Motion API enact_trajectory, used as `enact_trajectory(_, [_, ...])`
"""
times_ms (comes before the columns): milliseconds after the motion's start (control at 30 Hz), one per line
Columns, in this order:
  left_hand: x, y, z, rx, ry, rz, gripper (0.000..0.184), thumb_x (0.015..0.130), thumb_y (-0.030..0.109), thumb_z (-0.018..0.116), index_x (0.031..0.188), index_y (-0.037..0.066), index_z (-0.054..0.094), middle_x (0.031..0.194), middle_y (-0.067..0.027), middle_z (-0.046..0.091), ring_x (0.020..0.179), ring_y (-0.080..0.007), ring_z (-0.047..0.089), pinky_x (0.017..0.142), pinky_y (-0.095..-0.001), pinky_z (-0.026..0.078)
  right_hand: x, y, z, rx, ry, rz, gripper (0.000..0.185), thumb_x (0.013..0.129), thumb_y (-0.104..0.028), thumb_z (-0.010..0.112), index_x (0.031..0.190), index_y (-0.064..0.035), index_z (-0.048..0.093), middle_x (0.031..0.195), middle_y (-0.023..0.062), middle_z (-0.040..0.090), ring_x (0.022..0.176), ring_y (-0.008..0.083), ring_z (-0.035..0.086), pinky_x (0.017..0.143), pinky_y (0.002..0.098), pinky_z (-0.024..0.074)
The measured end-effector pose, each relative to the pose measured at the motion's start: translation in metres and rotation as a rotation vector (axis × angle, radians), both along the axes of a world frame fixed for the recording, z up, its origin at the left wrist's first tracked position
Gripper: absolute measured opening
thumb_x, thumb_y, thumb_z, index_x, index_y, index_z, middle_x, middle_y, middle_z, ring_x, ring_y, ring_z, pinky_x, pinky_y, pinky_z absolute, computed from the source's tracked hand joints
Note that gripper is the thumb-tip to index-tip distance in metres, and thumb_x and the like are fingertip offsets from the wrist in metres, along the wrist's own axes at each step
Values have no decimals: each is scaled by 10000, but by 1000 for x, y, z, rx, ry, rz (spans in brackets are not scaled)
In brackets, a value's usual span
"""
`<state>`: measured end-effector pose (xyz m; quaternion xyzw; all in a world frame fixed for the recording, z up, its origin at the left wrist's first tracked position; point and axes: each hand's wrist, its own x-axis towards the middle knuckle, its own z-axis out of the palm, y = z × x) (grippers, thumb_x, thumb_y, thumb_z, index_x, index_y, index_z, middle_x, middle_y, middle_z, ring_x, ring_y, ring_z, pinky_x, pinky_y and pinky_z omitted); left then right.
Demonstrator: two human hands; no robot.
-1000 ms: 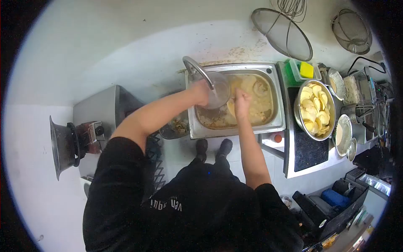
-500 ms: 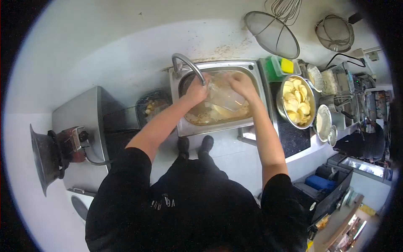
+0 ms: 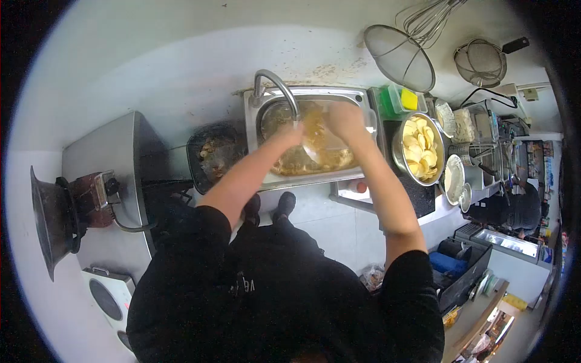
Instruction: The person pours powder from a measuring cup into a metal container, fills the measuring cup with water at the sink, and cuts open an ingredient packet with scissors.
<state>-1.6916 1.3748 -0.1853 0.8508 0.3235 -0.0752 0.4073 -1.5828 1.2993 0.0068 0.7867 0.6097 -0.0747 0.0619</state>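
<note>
A steel sink (image 3: pixel 249 124) holds cloudy brownish water (image 3: pixel 315 158) with pale bits in it. Below the curved tap (image 3: pixel 275 80), my left hand (image 3: pixel 292 134) is low in the sink, its fingers smeared by motion and splashing. My right hand (image 3: pixel 346 123) is closed at the right half of the sink, on what looks like a translucent plastic container (image 3: pixel 331 140). The container's outline is faint against the water, and its lower part cannot be made out.
Right of the sink stands a steel bowl of sliced potatoes (image 3: pixel 422 151), beside a plastic tub with a yellow sponge (image 3: pixel 409 100). A dark bin with scraps (image 3: pixel 212 151) is on the left. Sieves (image 3: pixel 399 59) hang on the wall. Another person (image 3: pixel 523 206) is far right.
The translucent container, stretched between both hands earlier, now shows less clearly and lower. The water looks browner and more stirred. The camera view has shifted slightly.
</note>
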Motion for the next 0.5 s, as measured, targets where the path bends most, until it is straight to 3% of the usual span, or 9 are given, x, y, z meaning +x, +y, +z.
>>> enact_trajectory(67, [-28, 32, 25, 376, -30, -30, 225, 806, 151, 517, 924, 9, 646, 957, -202, 620, 907, -337, 614, 766, -424, 499, 17, -21, -5, 85, 54, -53, 238, 840, -261, 556, 829, -51, 668, 784, 140, 656, 736, 206, 646, 615, 361, 487])
enact_trajectory(100, [-30, 61, -3, 506, 9, -104, 191, 784, 103, 511, 883, -3, 635, 919, -187, 624, 870, -339, 615, 752, -419, 503, 28, -34, -27, 228, 313, -255, 273, 821, -305, 594, 791, -41, 655, 745, 122, 649, 691, 211, 628, 596, 338, 464])
enact_trajectory(133, [-36, 72, 10, 524, 2, -20, 178, 775, 76, 524, 889, -14, 627, 964, -191, 605, 891, -330, 609, 750, -407, 508, 31, -43, -51, 370, 572, -459, 322, 802, -349, 631, 753, -32, 641, 707, 104, 641, 647, 215, 611, 577, 316, 441])
enact_trajectory(167, [-39, 85, 7, 522, 7, -19, 178, 775, 76, 524, 889, -14, 627, 964, -191, 605, 891, -330, 609, 750, -407, 508, 25, -49, -69, 367, 576, -459, 322, 802, -349, 631, 753, -32, 641, 707, 104, 641, 647, 215, 611, 577, 316, 441])
enact_trajectory(233, [-41, 109, 3, 601, -321, -3, 174, 774, 60, 548, 911, -24, 614, 1008, -193, 576, 939, -320, 597, 765, -408, 511, 8, -58, -106, 672, 1176, -788, 329, 834, -333, 620, 660, -57, 574, 593, -1, 517, 547, 122, 475, 521, 258, 349])
enact_trajectory(267, [-42, 110, 8, 600, -317, -5, 174, 774, 60, 548, 911, -24, 614, 1008, -193, 576, 939, -320, 597, 765, -408, 511, -5, -59, -121, 806, 1304, -760, 326, 845, -307, 617, 608, -108, 513, 570, -59, 408, 532, 60, 358, 495, 232, 278])
enact_trajectory(333, [-38, 112, 17, 751, -127, -234, 175, 790, 71, 549, 928, -22, 605, 1026, -178, 560, 965, -321, 589, 783, -417, 510, -25, -64, -133, 877, 1432, -749, 312, 849, -279, 616, 606, -120, 501, 565, -59, 407, 527, 56, 350, 492, 232, 271])
enact_trajectory(433, [-20, 124, -9, 716, 81, -308, 180, 798, 69, 537, 936, -28, 602, 1024, -151, 568, 977, -342, 570, 787, -427, 510, -42, -68, -129, 933, 1612, -812, 309, 866, -205, 596, 594, -145, 462, 555, -64, 399, 515, 40, 327, 477, 227, 238])
enact_trajectory(500, [-16, 127, -39, 733, -54, -134, 180, 814, 120, 530, 908, 6, 632, 1028, -133, 583, 965, -328, 571, 784, -404, 501, -37, -68, -135, 893, 1676, -879, 323, 870, -197, 588, 582, -138, 453, 549, -63, 403, 512, 41, 341, 466, 221, 237])
